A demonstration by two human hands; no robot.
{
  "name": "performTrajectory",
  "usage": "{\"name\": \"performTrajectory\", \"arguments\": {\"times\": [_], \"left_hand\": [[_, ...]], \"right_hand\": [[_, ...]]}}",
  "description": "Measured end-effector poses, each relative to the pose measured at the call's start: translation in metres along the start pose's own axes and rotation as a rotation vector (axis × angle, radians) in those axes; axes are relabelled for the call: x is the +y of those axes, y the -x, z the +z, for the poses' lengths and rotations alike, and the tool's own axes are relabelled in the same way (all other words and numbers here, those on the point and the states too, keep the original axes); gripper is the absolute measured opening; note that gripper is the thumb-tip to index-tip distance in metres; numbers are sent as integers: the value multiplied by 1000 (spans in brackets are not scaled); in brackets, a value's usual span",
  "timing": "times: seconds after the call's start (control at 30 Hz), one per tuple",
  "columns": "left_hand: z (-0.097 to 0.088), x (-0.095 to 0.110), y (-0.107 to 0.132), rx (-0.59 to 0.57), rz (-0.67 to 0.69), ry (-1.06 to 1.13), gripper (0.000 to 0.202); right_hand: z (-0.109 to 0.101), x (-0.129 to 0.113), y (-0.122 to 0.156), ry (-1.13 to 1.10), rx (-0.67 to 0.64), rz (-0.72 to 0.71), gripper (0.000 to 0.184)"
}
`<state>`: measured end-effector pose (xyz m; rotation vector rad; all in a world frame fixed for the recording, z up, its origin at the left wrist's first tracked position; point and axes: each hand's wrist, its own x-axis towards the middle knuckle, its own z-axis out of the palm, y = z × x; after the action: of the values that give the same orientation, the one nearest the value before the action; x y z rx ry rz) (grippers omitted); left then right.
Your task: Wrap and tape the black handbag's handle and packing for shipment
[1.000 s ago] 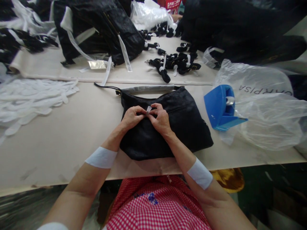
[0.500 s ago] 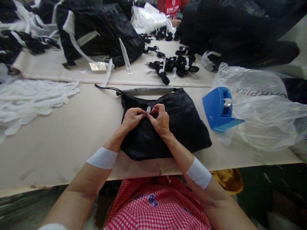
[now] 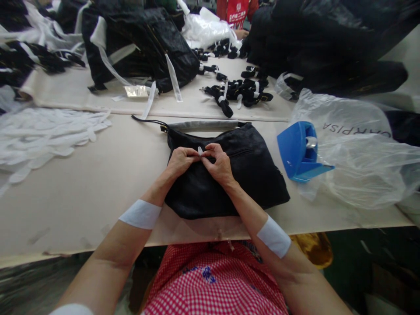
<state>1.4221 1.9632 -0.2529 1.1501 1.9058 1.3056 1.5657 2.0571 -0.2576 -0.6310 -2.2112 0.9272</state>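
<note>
A black handbag (image 3: pixel 249 175) lies flat on the beige table (image 3: pixel 82 192) right in front of me, its wrapped handle (image 3: pixel 203 125) along the far edge. My left hand (image 3: pixel 180 160) and my right hand (image 3: pixel 219 165) rest on the bag's upper middle, fingertips meeting. Both pinch a small white strip (image 3: pixel 200 151) between them, by the bag's zip line.
A blue tape dispenser (image 3: pixel 300 151) stands right of the bag, against clear plastic bags (image 3: pixel 357 157). White strips (image 3: pixel 49 135) are heaped at the left. Farther back lie black straps (image 3: pixel 243 89), another black bag (image 3: pixel 147 43) and dark bags (image 3: pixel 328 39). A person in red (image 3: pixel 234 11) is at the far edge.
The white strip between my fingertips has been pressed lower, showing less above the fingers. Both hands stay on the bag; the view shifted slightly.
</note>
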Motion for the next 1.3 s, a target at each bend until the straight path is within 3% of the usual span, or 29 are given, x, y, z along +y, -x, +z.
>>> {"name": "performTrajectory", "arguments": {"times": [0.2, 0.63, 0.93, 1.13, 1.3], "left_hand": [[-2, -4, -5, -34, 44, -12, 16], [0, -5, -4, -64, 139, 33, 17], [2, 2, -4, -40, 177, -126, 11], [6, 8, -1, 3, 148, -227, 6], [6, 7, -2, -3, 156, -231, 11]], "right_hand": [[0, 2, 1, -64, -49, -38, 32], [0, 3, 1, 4, -15, -45, 11], [2, 4, 5, 33, -26, -153, 28], [7, 8, 6, -33, 30, -138, 32], [6, 12, 2, -74, 28, -102, 52]]}}
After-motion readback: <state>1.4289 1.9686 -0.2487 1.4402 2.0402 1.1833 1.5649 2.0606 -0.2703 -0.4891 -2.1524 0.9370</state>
